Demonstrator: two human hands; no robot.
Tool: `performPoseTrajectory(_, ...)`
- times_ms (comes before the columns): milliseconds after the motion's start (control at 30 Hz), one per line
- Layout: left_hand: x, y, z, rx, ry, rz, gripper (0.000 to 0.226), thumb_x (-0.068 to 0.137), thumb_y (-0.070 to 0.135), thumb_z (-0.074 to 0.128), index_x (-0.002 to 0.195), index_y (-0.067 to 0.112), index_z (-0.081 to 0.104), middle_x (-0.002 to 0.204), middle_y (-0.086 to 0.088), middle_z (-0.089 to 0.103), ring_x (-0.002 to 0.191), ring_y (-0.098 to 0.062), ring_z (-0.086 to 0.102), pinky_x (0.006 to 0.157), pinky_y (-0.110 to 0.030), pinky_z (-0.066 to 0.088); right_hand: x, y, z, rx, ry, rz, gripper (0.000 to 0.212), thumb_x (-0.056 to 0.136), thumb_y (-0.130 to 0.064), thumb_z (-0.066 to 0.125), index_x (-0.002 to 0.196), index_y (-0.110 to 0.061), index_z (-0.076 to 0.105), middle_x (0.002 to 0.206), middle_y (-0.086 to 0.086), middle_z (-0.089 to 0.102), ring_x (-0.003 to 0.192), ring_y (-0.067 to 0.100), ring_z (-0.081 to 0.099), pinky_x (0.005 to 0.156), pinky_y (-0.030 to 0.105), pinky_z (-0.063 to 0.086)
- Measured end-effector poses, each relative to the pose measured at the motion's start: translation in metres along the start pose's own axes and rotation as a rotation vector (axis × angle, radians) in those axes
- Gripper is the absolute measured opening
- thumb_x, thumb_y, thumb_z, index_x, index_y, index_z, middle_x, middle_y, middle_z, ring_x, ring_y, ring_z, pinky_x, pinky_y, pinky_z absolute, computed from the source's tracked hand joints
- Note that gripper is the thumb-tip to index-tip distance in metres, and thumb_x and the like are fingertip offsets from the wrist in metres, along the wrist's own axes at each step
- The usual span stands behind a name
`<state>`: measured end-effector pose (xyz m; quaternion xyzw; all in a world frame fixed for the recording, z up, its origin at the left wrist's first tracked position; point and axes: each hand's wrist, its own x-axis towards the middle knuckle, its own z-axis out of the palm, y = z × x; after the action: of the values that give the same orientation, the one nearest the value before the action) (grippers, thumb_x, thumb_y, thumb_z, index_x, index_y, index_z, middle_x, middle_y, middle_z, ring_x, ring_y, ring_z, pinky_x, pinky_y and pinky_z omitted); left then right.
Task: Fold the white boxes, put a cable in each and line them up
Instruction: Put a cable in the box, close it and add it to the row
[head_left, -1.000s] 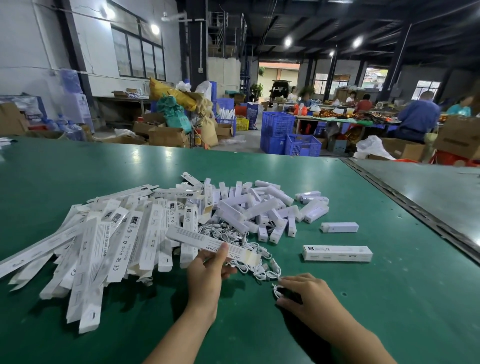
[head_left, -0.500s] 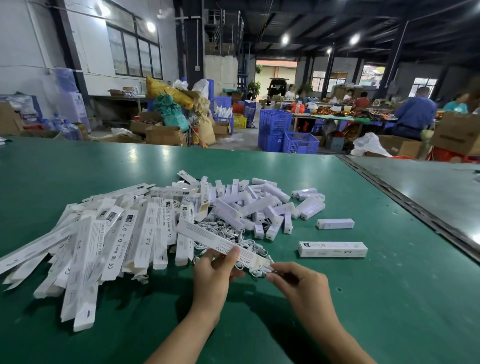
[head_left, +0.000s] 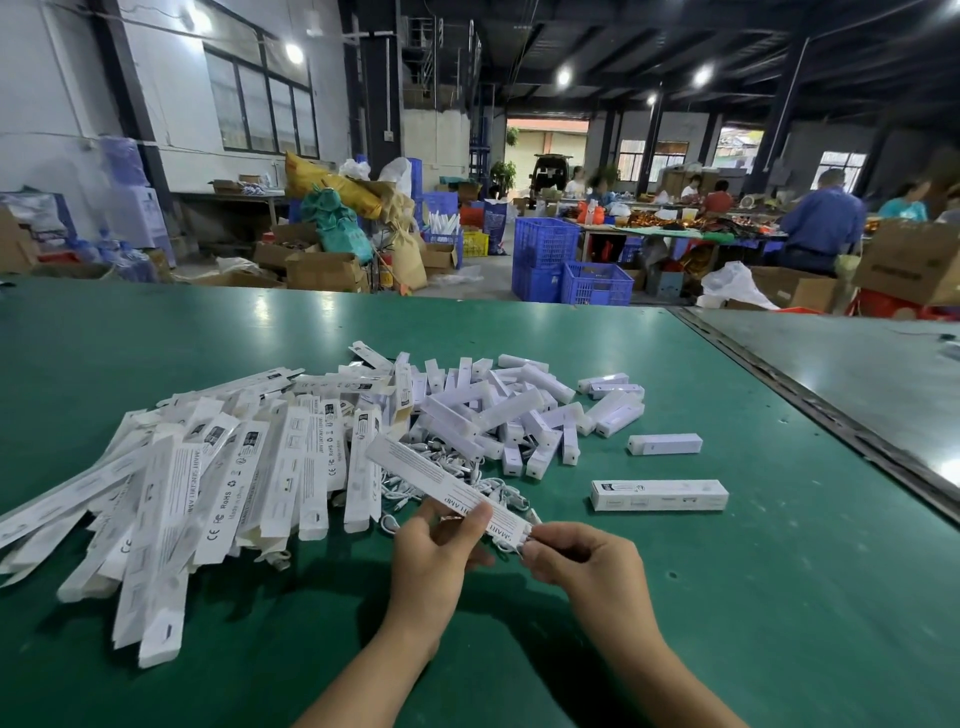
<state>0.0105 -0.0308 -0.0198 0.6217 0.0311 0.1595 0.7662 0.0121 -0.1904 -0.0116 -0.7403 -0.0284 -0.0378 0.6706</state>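
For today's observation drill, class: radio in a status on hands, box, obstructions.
Left hand grips flat white box mid-length. Right hand pinches its near end. Cable tangle lies beneath; nothing blocks.

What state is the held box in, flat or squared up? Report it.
Looks flat: the held box shows one broad printed face, no side wall; left hand grips its middle.

Your left grip and right grip are bare hands with slim fingers; the nails are too blurred to judge. Your forearms are bare as well, uncovered right down to the bottom edge of the view, which cuts them off short of the elbows.
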Motion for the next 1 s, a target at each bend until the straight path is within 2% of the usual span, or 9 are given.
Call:
performPoseTrajectory(167,0.002,-0.001,-0.002,0.012,0.013,-0.007,0.037,0.074,0.04,0.074,0.093,0.009,0.069,0.08,-0.005,0.076,0.053,-0.018,0.066,0.053,-0.022,0.053,0.0,0.001,0.003,0.089,-0.043,0.001,0.022,0.079,0.006,0.074,0.093,-0.01,0.067,0.083,0.007,0.076,0.071,0.026,0.074,0.057,0.022,0.054)
performPoseTrajectory(300,0.001,-0.002,-0.003,0.025,-0.009,-0.006,0.036,0.073,0.045,0.075,0.09,0.014,0.074,0.08,-0.007,0.076,0.054,-0.018,0.067,0.055,-0.023,0.054,-0.001,0.002,0.001,-0.023,-0.045,-0.051,0.034,0.078,0.0,0.077,0.102,-0.02,0.063,0.079,0.0,0.077,0.061,0.023,0.072,0.057,0.026,0.055)
performPoseTrajectory(467,0.003,-0.006,-0.005,0.059,-0.042,-0.017,0.041,0.069,0.052,0.076,0.084,0.013,0.077,0.078,-0.009,0.076,0.055,-0.017,0.066,0.055,-0.026,0.056,-0.001,0.007,0.003,-0.338,0.031,-0.269,0.029,0.074,-0.013,0.084,0.08,-0.038,0.069,0.065,-0.012,0.068,0.049,0.005,0.056,0.054,0.028,0.05)
performPoseTrajectory(567,0.001,-0.007,-0.003,0.076,-0.073,-0.016,0.041,0.066,0.052,0.076,0.081,0.014,0.077,0.075,-0.011,0.075,0.053,-0.018,0.066,0.054,-0.028,0.057,0.001,0.01,0.003,-0.473,0.076,-0.382,0.022,0.071,-0.019,0.085,0.071,-0.032,0.068,0.054,-0.013,0.058,0.048,0.004,0.049,0.05,0.028,0.046)
performPoseTrajectory(700,-0.002,-0.006,-0.001,0.102,-0.098,0.037,0.049,0.071,0.044,0.075,0.104,0.009,0.07,0.079,-0.008,0.076,0.057,-0.021,0.07,0.053,-0.025,0.055,0.003,0.013,0.003,-0.526,0.132,-0.425,0.021,0.071,-0.02,0.085,0.069,-0.025,0.065,0.054,-0.011,0.056,0.048,0.006,0.048,0.048,0.035,0.047)
performPoseTrajectory(767,-0.004,-0.007,0.001,0.136,-0.131,0.077,0.06,0.075,0.038,0.075,0.129,0.026,0.052,0.088,-0.003,0.078,0.063,-0.024,0.073,0.058,-0.025,0.056,0.003,0.014,0.003,-0.54,0.16,-0.424,0.022,0.072,-0.018,0.085,0.067,-0.024,0.064,0.053,-0.012,0.057,0.047,0.005,0.048,0.047,0.034,0.047)
performPoseTrajectory(833,-0.006,-0.005,0.002,0.139,-0.158,0.1,0.086,0.076,0.032,0.077,0.145,0.043,0.027,0.1,-0.002,0.077,0.075,-0.025,0.074,0.065,-0.03,0.059,0.003,0.015,0.001,-0.536,0.172,-0.413,0.022,0.073,-0.018,0.084,0.066,-0.023,0.063,0.054,-0.013,0.058,0.047,0.006,0.047,0.047,0.034,0.046)
performPoseTrajectory(933,-0.008,-0.002,0.001,0.3,-0.228,0.194,0.081,0.077,0.04,0.074,0.143,0.054,0.028,0.114,0.009,0.072,0.096,-0.014,0.072,0.085,-0.029,0.057,0.003,0.014,-0.001,-0.508,0.172,-0.385,0.021,0.073,-0.017,0.083,0.066,-0.021,0.064,0.054,-0.01,0.059,0.047,0.008,0.05,0.049,0.036,0.048)
performPoseTrajectory(1000,-0.01,0.003,0.001,0.424,-0.275,0.248,0.071,0.079,0.047,0.072,0.137,0.058,0.034,0.104,0.03,0.069,0.097,0.0,0.069,0.087,-0.016,0.052,0.002,0.012,-0.002,-0.457,0.163,-0.378,0.02,0.073,-0.011,0.082,0.067,-0.021,0.066,0.055,-0.009,0.062,0.048,0.01,0.055,0.051,0.031,0.049)
